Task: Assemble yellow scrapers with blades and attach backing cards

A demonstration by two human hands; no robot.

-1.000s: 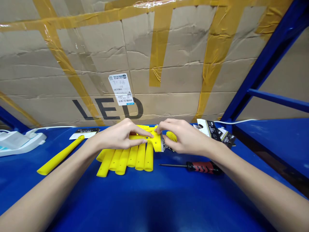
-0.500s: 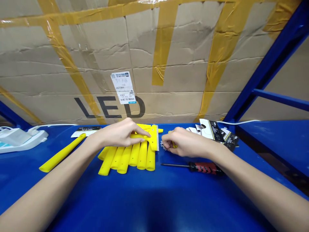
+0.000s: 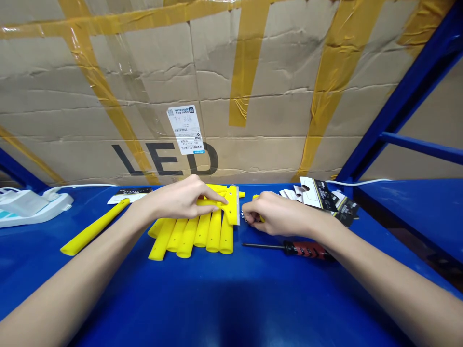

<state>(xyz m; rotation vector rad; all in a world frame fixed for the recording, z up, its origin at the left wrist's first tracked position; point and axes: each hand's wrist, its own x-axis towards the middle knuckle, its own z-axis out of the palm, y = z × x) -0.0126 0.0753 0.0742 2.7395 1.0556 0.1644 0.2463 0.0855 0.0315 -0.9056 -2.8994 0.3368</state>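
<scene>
My left hand (image 3: 184, 198) grips a yellow scraper (image 3: 230, 205) between thumb and fingers; its wide head has small holes and a clear strip along the right edge. Under and beside it lie several yellow handles (image 3: 188, 238), side by side on the blue table. My right hand (image 3: 265, 212) is closed, fingertips down beside several small metal pieces (image 3: 243, 215); what it pinches, if anything, is hidden. Something yellow shows partly behind its fingers. Just below it lies a screwdriver (image 3: 307, 249) with a red and black handle, its shaft pointing left.
A single yellow handle (image 3: 94, 226) lies at the left, near a printed card (image 3: 130, 193). A white power strip (image 3: 36, 212) sits at the far left. Black and white cards (image 3: 318, 193) are piled at the right. Behind stands a large taped carton (image 3: 275, 111), between blue frame posts.
My right fingers have shifted slightly over the small metal pieces, so fewer of them show. My left hand still grips the scraper in the same spot. The view has moved very slightly.
</scene>
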